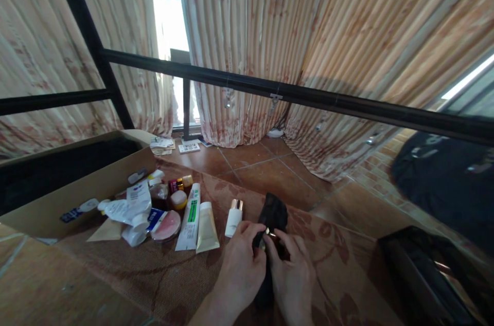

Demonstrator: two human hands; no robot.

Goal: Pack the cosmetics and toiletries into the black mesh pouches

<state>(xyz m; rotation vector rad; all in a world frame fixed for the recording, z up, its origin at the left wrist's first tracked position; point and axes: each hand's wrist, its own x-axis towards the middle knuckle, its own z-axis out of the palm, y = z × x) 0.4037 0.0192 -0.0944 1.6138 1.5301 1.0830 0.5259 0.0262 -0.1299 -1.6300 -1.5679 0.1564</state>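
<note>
A black, soft-looking item (275,210) with small gold-coloured shiny parts lies upright in the view in front of me; I cannot tell its exact kind. My left hand (245,256) grips it from the left, thumb and fingers closed beside the gold part. From the right, my right hand (293,261) pinches the same spot, its fingertips almost meeting the left ones. Both hands cover the middle of the item, and its lower end shows dark between my wrists. Just left of my left hand stands a white bottle (234,220) with a gold-banded cap.
A beige tube (207,228), a white-and-green tube (189,220), a pink round compact (165,225) and several other cosmetics lie left on a brown patterned cloth (173,279). Beyond them is a cardboard box (88,195). A black open box (420,254) sits right; a dark rail (247,84) crosses ahead.
</note>
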